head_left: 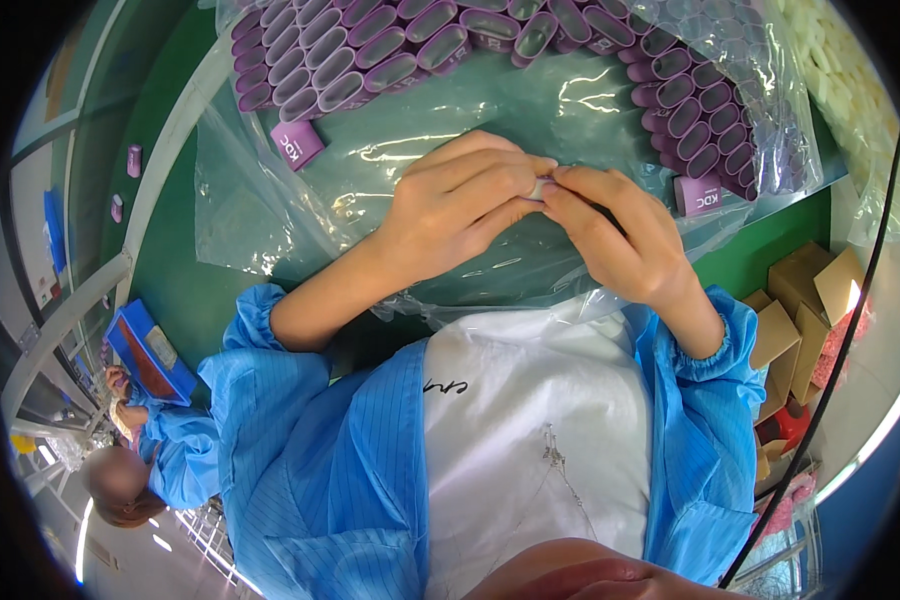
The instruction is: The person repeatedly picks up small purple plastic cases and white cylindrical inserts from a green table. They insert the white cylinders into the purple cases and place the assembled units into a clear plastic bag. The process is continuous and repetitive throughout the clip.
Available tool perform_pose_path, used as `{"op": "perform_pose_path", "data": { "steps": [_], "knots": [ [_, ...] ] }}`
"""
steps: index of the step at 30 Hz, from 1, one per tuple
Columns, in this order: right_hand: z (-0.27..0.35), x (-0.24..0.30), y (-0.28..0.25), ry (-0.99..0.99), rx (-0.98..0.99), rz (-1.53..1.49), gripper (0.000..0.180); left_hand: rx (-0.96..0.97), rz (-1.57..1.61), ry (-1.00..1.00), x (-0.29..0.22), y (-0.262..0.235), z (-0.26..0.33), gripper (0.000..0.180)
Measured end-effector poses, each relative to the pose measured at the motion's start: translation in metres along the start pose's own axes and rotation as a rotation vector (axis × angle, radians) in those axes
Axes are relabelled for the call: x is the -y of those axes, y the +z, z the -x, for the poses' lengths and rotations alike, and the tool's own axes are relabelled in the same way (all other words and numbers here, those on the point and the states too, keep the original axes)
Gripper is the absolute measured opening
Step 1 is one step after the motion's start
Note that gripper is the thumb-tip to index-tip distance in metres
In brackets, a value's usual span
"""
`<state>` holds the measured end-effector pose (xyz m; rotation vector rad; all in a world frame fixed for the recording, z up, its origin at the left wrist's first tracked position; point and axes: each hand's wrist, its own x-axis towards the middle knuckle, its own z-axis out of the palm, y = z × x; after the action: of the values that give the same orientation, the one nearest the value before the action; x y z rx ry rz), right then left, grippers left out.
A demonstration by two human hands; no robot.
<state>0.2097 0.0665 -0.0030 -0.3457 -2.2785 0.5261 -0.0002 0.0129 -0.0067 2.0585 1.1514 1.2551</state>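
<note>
Both hands meet in front of my chest, over clear plastic sheeting (pixel 440 120). My left hand (pixel 460 195) and my right hand (pixel 625 225) are pinched together at the fingertips on a small whitish piece (pixel 538 188). Most of that piece is hidden by the fingers, so its kind does not show. Beyond the hands stand rows of purple oval tube-like shells (pixel 380 48), their open ends facing up. Another group of purple shells (pixel 685 118) lies to the right. One single purple shell (pixel 297 145) lies on its side beyond my left hand.
A clear bag of pale yellow parts (pixel 830 90) stands at the far right. Open cardboard boxes (pixel 798 330) sit below it, beside a hanging black cable (pixel 860 325). At left, past a pale curved rail (pixel 160 150), a co-worker in a blue sleeve (pixel 180 450) works near a blue tray (pixel 155 350).
</note>
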Motion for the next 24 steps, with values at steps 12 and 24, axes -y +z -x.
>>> {"op": "perform_pose_path", "data": {
  "steps": [12,24],
  "knots": [
    [-0.006,-0.078,-0.157,0.614,-0.377,0.506,0.022,-0.397,-0.526,-0.446,0.038,-0.19,0.004,0.034],
    [0.032,-0.192,-0.212,0.821,0.191,0.962,0.032,0.009,-0.888,-0.553,0.121,-0.341,0.037,0.049]
  ]
}}
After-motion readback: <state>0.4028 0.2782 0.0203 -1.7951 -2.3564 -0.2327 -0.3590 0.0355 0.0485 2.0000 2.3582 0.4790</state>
